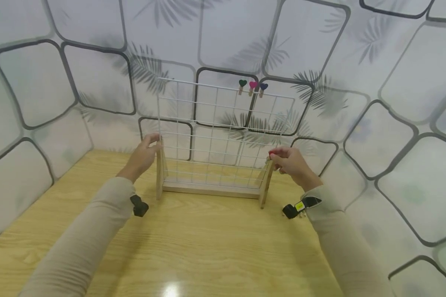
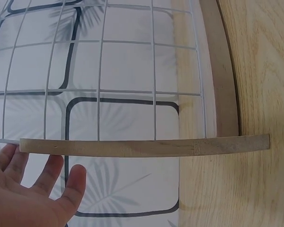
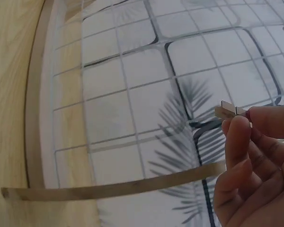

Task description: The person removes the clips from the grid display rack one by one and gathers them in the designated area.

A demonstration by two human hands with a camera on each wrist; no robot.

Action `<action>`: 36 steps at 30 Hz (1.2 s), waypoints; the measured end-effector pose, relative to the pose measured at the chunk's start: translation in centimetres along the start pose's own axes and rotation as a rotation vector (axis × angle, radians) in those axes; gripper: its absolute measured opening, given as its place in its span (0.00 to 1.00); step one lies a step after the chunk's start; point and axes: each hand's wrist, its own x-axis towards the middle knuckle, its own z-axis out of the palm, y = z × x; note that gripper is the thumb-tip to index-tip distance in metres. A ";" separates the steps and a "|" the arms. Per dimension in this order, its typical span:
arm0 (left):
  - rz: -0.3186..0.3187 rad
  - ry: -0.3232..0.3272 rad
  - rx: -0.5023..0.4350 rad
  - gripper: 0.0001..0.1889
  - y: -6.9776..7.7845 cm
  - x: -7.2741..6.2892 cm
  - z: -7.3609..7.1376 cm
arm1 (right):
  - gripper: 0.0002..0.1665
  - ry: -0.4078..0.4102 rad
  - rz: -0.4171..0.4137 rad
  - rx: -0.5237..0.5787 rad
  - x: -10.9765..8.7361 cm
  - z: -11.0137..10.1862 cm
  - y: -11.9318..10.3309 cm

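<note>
A white wire grid rack on a wooden stand (image 1: pixel 208 189) stands on the table. My left hand (image 1: pixel 139 156) holds its left edge near the top of the wooden side leg (image 2: pixel 132 148), with thumb and fingertips on either side. Beside the right leg, my right hand (image 1: pixel 293 163) pinches a small wooden clothespin (image 3: pixel 226 111) with a red heart (image 1: pixel 271 154) on it. The fingers hide most of that heart in the right wrist view. Clipped along the grid's top wire are a green heart clothespin (image 1: pixel 242 84), a pink one (image 1: pixel 252 85) and a navy one (image 1: pixel 263 87).
Several small pieces (image 1: pixel 302 214) lie on the table (image 1: pixel 208 239) by the right wrist, partly hidden by the wrist camera (image 1: pixel 290 211). A patterned wall covering (image 1: pixel 230 37) rises close behind the rack and to both sides.
</note>
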 end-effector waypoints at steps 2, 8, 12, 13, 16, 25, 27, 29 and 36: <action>-0.002 0.000 -0.017 0.28 -0.1 0.0 0.0 | 0.20 0.003 0.020 -0.023 -0.5 -0.2 1.5; -0.022 -0.033 -0.038 0.29 -0.2 0.1 -0.2 | 0.21 0.007 0.076 -0.024 -2.0 -0.6 5.0; -0.035 -0.078 -0.076 0.29 0.1 0.2 -0.8 | 0.22 0.019 0.125 -0.015 -2.4 -1.0 7.2; -0.041 -0.093 -0.092 0.30 0.2 0.2 -0.9 | 0.23 0.018 0.140 -0.018 -2.6 -1.1 7.7; -0.065 -0.143 -0.156 0.31 0.6 0.3 -1.2 | 0.23 0.024 0.179 -0.039 -3.0 -1.4 9.5; -0.092 -0.179 -0.318 0.33 1.2 0.3 -1.7 | 0.23 0.025 0.261 -0.072 -3.4 -0.5 13.2; -0.095 -0.183 -0.321 0.34 1.2 0.3 -1.7 | 0.21 0.023 0.271 -0.082 -3.6 -0.2 13.8; -0.100 -0.189 -0.315 0.34 1.2 0.2 -1.6 | 0.19 0.017 0.286 -0.078 -3.7 0.0 14.3; -0.110 -0.181 -0.319 0.33 0.9 -0.2 -1.5 | 0.14 0.007 0.293 -0.146 -3.8 0.7 15.4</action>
